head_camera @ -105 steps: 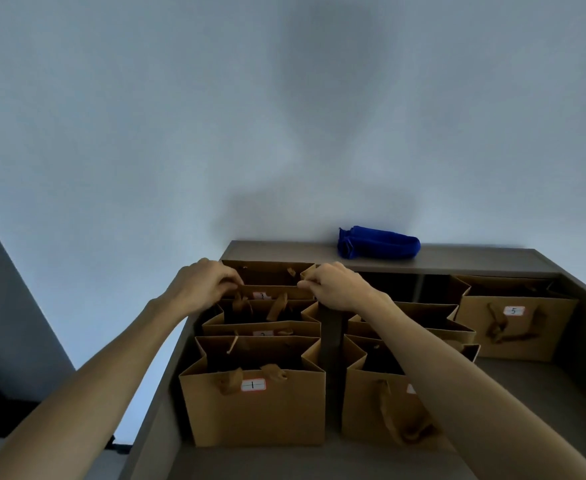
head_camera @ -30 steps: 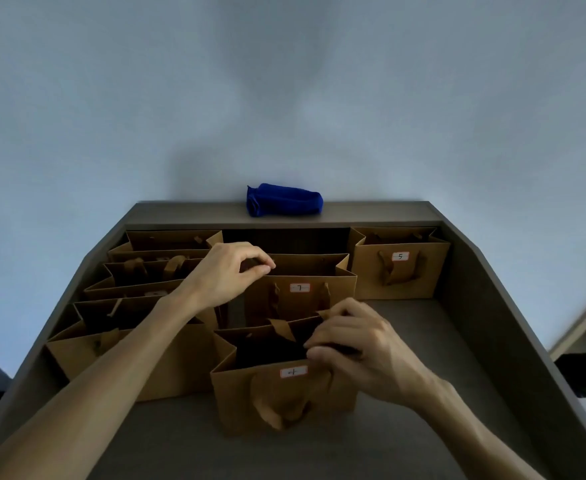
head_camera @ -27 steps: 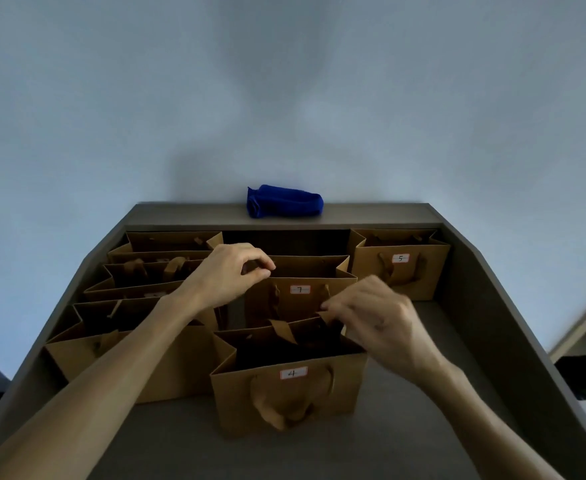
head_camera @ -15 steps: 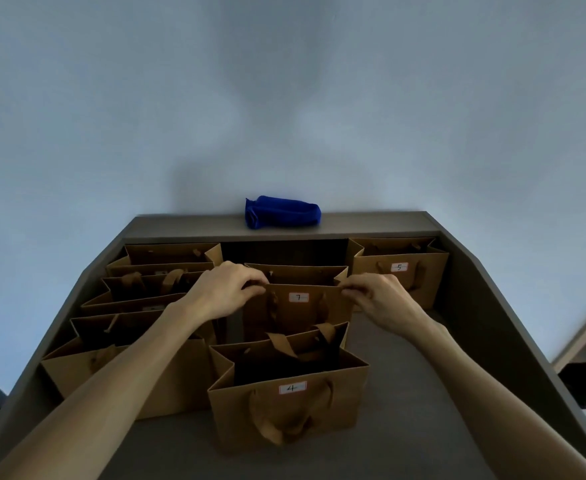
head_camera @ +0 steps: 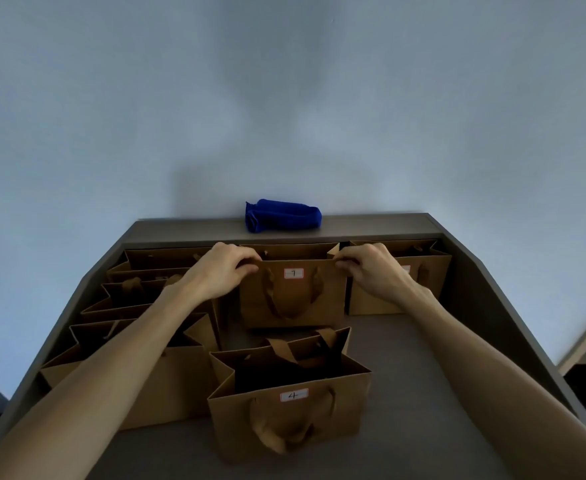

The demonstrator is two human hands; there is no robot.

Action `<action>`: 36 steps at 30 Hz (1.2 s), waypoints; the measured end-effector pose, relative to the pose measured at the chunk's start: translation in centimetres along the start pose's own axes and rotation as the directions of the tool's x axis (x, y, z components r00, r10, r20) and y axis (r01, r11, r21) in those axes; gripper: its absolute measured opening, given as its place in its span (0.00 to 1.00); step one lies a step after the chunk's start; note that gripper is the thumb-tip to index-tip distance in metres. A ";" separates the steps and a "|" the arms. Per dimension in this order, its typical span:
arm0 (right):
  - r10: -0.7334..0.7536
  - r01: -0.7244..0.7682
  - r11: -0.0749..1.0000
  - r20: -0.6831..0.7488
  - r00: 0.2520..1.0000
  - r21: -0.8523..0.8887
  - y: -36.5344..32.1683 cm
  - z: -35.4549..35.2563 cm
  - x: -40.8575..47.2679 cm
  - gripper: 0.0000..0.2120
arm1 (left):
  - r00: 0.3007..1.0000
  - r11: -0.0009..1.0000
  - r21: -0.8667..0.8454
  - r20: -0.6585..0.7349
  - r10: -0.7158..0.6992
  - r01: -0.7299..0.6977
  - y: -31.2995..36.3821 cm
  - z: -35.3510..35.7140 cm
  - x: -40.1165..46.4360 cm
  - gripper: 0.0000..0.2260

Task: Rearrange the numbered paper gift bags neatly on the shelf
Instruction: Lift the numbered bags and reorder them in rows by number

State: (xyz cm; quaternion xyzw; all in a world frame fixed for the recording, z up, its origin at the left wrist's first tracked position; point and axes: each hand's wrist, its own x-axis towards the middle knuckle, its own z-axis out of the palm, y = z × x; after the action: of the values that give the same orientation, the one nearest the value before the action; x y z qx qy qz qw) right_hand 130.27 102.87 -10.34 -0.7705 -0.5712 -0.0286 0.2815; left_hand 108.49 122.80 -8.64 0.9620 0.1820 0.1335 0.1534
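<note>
The person's left hand (head_camera: 224, 270) pinches the top front rim of the bag labelled 7 (head_camera: 293, 296) at its left corner, fingers curled over the edge. The right hand (head_camera: 371, 271) pinches the same rim at the right corner in the same manner. The bag stands upright on the grey shelf (head_camera: 406, 375), in the middle column toward the back wall, its ribbon handle hanging down the front face below the white label.

Directly in front of it, and apart from it, stands the bag labelled 4 (head_camera: 290, 407), open at the top, nearest the front edge of the shelf. To the right of bag 7, just beside it, stands a third bag (head_camera: 419, 271); the right hand covers most of its label, so its number cannot be read. Along the left side a row of brown paper bags (head_camera: 139, 306) stands one behind another, front to back; the left forearm crosses the nearest of them and their labels are not visible.

A rolled blue cloth (head_camera: 283, 220) lies on the raised ledge at the back of the shelf, against the wall.
</note>
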 end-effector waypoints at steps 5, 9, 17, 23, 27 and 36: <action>0.016 -0.015 1.000 0.011 1.000 -0.021 -0.1 -0.3 2.4 0.10 | 0.999 0.999 0.031 -0.026 -0.043 0.044 -0.9 -0.7 1.3 0.12; 0.038 -0.036 0.998 0.038 0.999 -0.046 0.0 0.8 2.9 0.11 | 0.999 0.996 0.077 -0.034 -0.040 0.042 -1.8 -0.1 1.6 0.11; 0.062 -0.057 0.997 0.108 0.992 -0.045 0.1 3.2 2.5 0.13 | 0.996 0.982 0.168 0.005 -0.086 0.084 -2.9 1.4 1.7 0.11; 0.008 0.003 0.994 -0.098 0.995 0.112 0.1 1.2 -0.1 0.12 | 0.984 0.990 0.133 -0.177 -0.012 0.036 -1.2 1.7 1.6 0.10; 0.022 0.031 0.978 -0.250 0.968 0.208 1.8 0.6 -5.0 0.10 | 0.948 0.997 -0.041 -0.314 0.044 -0.060 1.5 2.6 1.3 0.08; 0.163 -0.126 0.982 -0.289 0.944 0.140 6.5 -4.0 -8.0 0.07 | 0.950 0.969 -0.076 -0.226 0.214 -0.237 8.1 4.0 4.5 0.08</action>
State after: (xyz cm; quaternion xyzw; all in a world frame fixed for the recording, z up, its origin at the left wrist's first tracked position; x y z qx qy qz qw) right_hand 134.40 92.88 -12.52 -0.7789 -0.4646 -0.0897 0.4115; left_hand 116.29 116.37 -8.64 0.9472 0.0793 0.2631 0.1655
